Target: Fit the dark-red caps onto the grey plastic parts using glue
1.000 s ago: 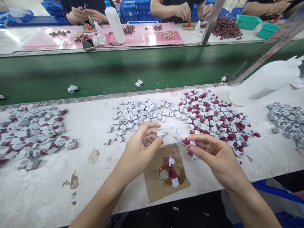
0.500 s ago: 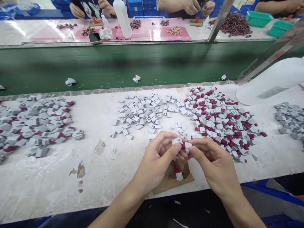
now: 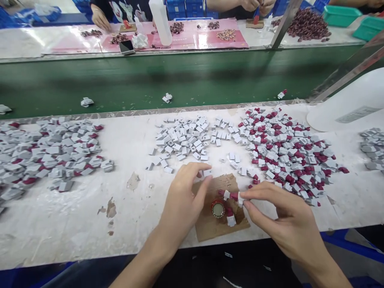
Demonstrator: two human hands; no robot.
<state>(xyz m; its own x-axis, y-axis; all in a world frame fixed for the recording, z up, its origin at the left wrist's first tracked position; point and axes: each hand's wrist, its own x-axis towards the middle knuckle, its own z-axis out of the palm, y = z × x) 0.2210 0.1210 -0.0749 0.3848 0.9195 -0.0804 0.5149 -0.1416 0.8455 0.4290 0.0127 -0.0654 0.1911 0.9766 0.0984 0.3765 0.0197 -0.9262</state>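
My left hand (image 3: 184, 200) is over the left side of a brown cardboard piece, thumb and forefinger closed around a small grey plastic block (image 3: 206, 173). Between the thumb and forefinger of my right hand (image 3: 279, 210) is a small grey-and-maroon plastic part (image 3: 232, 195), held above the cardboard (image 3: 207, 231). On the cardboard sit a bottle cap (image 3: 218, 209), its hollow side up, and another grey-and-maroon part (image 3: 231, 218). The fingertips partly hide both held pieces.
Loose grey blocks (image 3: 186, 138) lie ahead, beside a heap of grey-and-maroon parts (image 3: 288, 152). Another heap (image 3: 54, 152) spreads at left. A large white container (image 3: 345, 104) stands right. Beyond the green strip (image 3: 192, 76), other people's hands work at a bench.
My hands, close together before, have moved apart; the left shifted left with the grey block, the right moved right with the grey-and-maroon part. The bottle cap and cardboard show more fully.
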